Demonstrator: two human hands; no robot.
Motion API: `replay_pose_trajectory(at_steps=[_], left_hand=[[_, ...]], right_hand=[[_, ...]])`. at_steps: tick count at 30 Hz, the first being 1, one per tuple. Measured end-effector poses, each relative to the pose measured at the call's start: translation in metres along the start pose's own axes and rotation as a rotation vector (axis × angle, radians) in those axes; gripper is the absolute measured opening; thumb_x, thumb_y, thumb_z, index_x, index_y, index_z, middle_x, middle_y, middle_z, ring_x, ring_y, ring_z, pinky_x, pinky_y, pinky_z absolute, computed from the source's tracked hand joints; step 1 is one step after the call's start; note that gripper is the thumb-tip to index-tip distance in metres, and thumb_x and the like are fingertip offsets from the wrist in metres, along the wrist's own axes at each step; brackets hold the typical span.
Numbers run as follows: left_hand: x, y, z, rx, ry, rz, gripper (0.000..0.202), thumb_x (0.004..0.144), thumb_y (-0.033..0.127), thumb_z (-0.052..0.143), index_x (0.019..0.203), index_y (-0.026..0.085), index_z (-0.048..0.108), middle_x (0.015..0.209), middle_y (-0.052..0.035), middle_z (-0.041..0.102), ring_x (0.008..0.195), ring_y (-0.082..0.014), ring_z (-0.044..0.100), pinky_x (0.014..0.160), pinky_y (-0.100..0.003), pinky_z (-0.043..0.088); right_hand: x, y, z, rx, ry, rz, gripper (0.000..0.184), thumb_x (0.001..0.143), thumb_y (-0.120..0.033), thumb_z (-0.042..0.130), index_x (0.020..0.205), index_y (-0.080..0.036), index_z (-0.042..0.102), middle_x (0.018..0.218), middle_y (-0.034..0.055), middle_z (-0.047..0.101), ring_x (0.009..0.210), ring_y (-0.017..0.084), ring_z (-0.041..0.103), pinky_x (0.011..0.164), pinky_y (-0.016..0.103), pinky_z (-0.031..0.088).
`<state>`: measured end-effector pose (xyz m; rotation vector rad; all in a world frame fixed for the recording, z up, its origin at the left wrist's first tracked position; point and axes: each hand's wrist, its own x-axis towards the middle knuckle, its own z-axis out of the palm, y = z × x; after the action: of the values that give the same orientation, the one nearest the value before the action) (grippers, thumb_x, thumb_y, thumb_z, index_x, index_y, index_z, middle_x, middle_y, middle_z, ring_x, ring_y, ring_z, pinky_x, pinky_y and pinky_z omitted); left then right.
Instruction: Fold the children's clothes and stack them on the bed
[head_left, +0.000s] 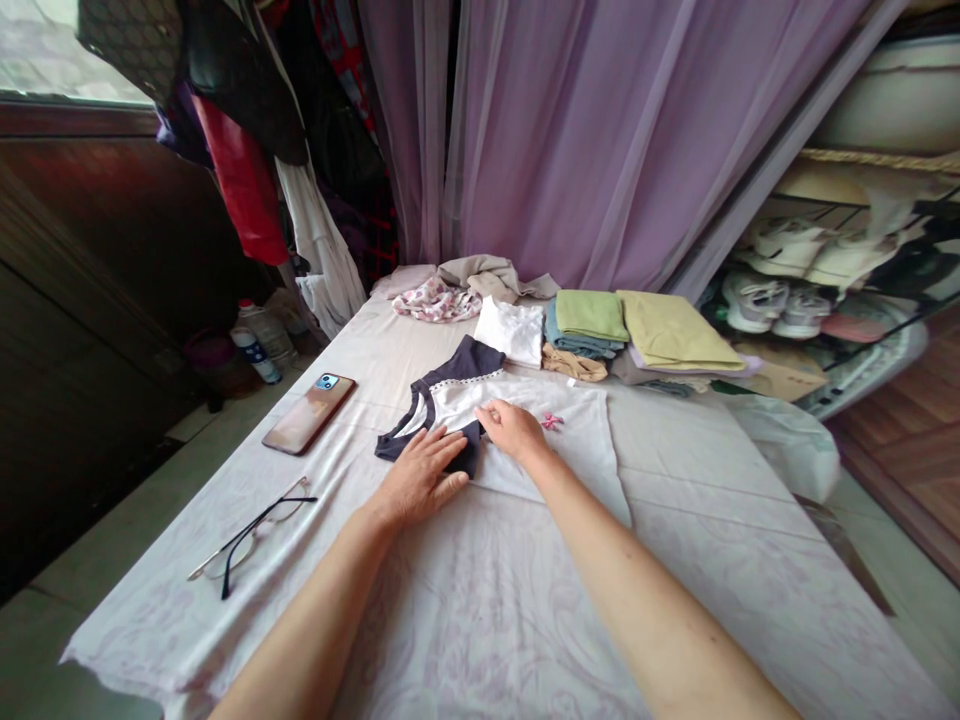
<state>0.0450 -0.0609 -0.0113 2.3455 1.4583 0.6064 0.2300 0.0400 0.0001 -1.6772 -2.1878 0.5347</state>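
1. A small dress (574, 445) lies flat near the middle of the counter (487, 620), neck end toward the left. Its body is a thin, smooth white cloth.
2. The collar and short sleeves are dark navy, and a pale dotted trim runs along the edge where navy meets white. A tiny pink bow (552, 421) sits on the white front.
3. The left hand (420, 478) lies palm down with its fingers spread and flat, pressing on the near navy sleeve. It grips nothing.
4. The right hand (514, 428) also rests open on the white front, just beside the bow. Its fingers lie loosely on the cloth and do not pinch it.
5. The counter is covered by a pale sheet with a faint lilac swirl pattern, creased in long fold lines.
6. To the left lie a phone (309, 412) with a glossy, rosy back and thin black-armed glasses (251, 535), both well apart from the dress.
7. Behind the dress is a row of folded clothes: a white piece (511, 330), a green one (591, 313) on grey-blue, and a broad yellow-green one (675, 330). A crumpled floral piece (436, 300) lies further left.
8. A sheer mauve curtain (600, 130) hangs in soft folds behind everything.
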Motion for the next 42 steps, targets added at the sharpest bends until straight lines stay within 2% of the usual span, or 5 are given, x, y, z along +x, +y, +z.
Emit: replay_pose_trajectory(at_steps=[10, 16, 24, 36, 42], left_hand=[[-0.002, -0.007, -0.003, -0.046, -0.111, 0.002, 0.054, 0.078, 0.042, 0.072, 0.129, 0.027, 0.060, 0.149, -0.0091, 0.048, 0.144, -0.0347, 0.031, 0.117, -0.061, 0.018], [-0.001, -0.004, 0.001, -0.010, -0.097, -0.036, 0.041, 0.084, 0.032, 0.066, 0.124, 0.029, 0.064, 0.147, -0.0061, 0.050, 0.142, -0.0329, 0.035, 0.116, -0.060, 0.022], [-0.001, -0.007, 0.003, -0.018, -0.070, -0.033, 0.028, 0.087, 0.029, 0.059, 0.113, 0.030, 0.070, 0.143, -0.0045, 0.054, 0.141, -0.0310, 0.038, 0.115, -0.060, 0.025], [0.001, -0.004, 0.000, -0.052, -0.054, -0.045, 0.016, 0.084, 0.029, 0.061, 0.096, 0.026, 0.072, 0.138, -0.0057, 0.059, 0.138, -0.0316, 0.041, 0.113, -0.059, 0.029], [0.000, -0.006, 0.000, -0.045, -0.063, -0.025, 0.018, 0.089, 0.030, 0.055, 0.096, 0.025, 0.071, 0.142, -0.0055, 0.056, 0.140, -0.0310, 0.039, 0.113, -0.058, 0.028]], right_hand=[[0.011, 0.004, 0.004, 0.288, -0.083, -0.191, 0.026, 0.085, -0.039, 0.056, 0.074, -0.020, 0.071, 0.064, -0.0020, 0.067, 0.062, 0.012, 0.058, 0.060, 0.022, 0.041], [0.005, 0.021, 0.006, 0.491, -0.250, -0.293, 0.030, 0.074, -0.016, 0.059, 0.101, -0.018, 0.072, 0.091, 0.0009, 0.073, 0.077, 0.014, 0.064, 0.076, 0.026, 0.049], [0.000, 0.018, 0.018, 0.134, 0.092, -0.304, 0.028, 0.078, -0.007, 0.051, 0.088, -0.023, 0.072, 0.095, 0.0032, 0.071, 0.090, 0.018, 0.063, 0.083, 0.029, 0.048], [-0.017, 0.005, 0.005, 0.021, 0.214, -0.374, 0.040, 0.086, -0.006, 0.043, 0.111, -0.021, 0.070, 0.114, 0.0083, 0.069, 0.109, 0.022, 0.060, 0.098, 0.035, 0.045], [-0.035, 0.001, 0.014, -0.098, -0.033, -0.600, 0.041, 0.096, -0.024, 0.043, 0.135, -0.021, 0.056, 0.142, 0.0097, 0.055, 0.135, 0.023, 0.045, 0.114, 0.048, 0.031]])
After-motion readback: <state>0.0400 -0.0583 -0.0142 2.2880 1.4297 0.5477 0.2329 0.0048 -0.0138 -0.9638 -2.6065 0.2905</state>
